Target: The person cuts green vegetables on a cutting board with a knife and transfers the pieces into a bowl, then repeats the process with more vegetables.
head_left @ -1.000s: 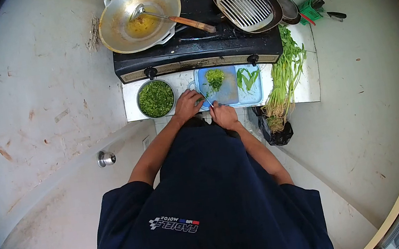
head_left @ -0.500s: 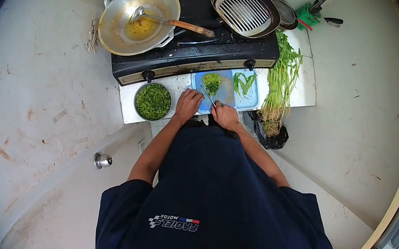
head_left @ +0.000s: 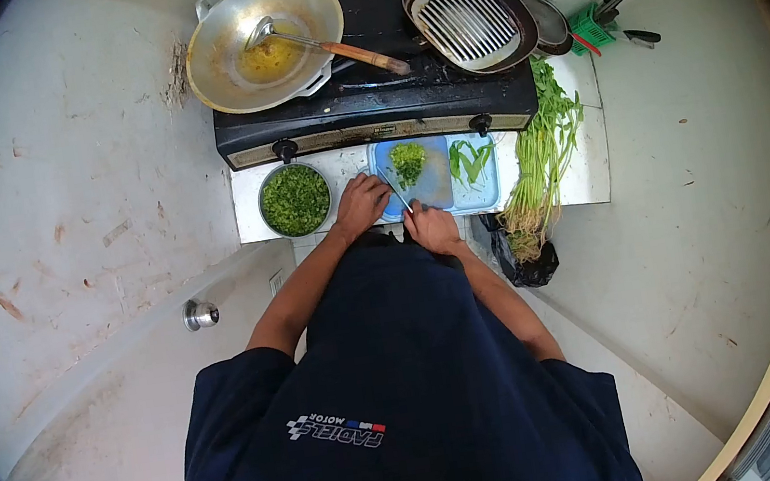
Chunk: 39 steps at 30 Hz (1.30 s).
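Observation:
A knife (head_left: 396,191) is gripped in my right hand (head_left: 433,227), its blade slanting up and left over the blue cutting board (head_left: 435,175). My left hand (head_left: 363,201) rests at the board's left edge beside the blade, fingers closed; whatever they hold is too small to make out. Chopped greens (head_left: 409,161) lie in a small pile on the board, just above the blade. To the right, a few green leaves (head_left: 471,161) sit on the light blue tray (head_left: 492,194). A round bowl (head_left: 265,219) full of chopped greens (head_left: 296,199) stands left of my left hand.
Behind the board is a black stove (head_left: 378,110) with a wok (head_left: 216,63), a ladle (head_left: 366,54) in it, and a grill pan (head_left: 527,22). Long leafy greens (head_left: 543,147) hang over the counter's right edge above a black bag (head_left: 535,271). A green basket (head_left: 587,27) holds utensils.
The knife blade and my right hand have shifted slightly left, bringing the blade closer to my left hand. The pile of chopped greens looks the same.

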{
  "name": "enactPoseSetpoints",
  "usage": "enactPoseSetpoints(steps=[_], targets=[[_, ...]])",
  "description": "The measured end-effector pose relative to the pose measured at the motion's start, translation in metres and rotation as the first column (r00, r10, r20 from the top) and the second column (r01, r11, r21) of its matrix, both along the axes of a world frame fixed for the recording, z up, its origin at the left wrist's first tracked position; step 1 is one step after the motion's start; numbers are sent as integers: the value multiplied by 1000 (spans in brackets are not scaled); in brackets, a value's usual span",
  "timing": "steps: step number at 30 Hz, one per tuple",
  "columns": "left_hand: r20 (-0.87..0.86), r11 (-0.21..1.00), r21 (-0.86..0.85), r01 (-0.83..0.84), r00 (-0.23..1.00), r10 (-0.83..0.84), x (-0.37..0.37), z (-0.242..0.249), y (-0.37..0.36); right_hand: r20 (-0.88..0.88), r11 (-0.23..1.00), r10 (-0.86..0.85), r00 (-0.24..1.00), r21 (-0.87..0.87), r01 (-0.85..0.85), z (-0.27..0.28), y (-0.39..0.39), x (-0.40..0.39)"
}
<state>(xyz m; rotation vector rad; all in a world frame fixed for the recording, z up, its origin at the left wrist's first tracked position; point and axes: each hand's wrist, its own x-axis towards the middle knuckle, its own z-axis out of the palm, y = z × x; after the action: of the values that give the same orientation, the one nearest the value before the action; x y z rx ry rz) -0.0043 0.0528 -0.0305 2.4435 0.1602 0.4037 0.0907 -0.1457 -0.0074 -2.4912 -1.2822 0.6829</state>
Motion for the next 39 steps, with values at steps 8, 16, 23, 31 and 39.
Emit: enactPoseSetpoints(steps=[8, 16, 23, 31, 39], targets=[[-23, 998, -46, 33, 999, -34, -4, 0, 4, 22, 1000, 21, 1000, -7, -21, -12, 6, -1], [-44, 994, -102, 44, 998, -49, -3, 0, 3, -5, 1000, -11, 1000, -28, 10, -8, -4, -2], [-44, 983, -174, 64, 996, -73, -3, -4, 6, -10, 999, -14, 1000, -30, 14, -6, 0, -3], [-62, 979, -199, 50, 996, -64, -2, 2, 4, 17, 999, 26, 1000, -39, -25, -11, 2, -5], [-59, 982, -189, 25, 998, -37, -2, 1, 4, 30, 999, 31, 999, -21, -30, -12, -2, -5]])
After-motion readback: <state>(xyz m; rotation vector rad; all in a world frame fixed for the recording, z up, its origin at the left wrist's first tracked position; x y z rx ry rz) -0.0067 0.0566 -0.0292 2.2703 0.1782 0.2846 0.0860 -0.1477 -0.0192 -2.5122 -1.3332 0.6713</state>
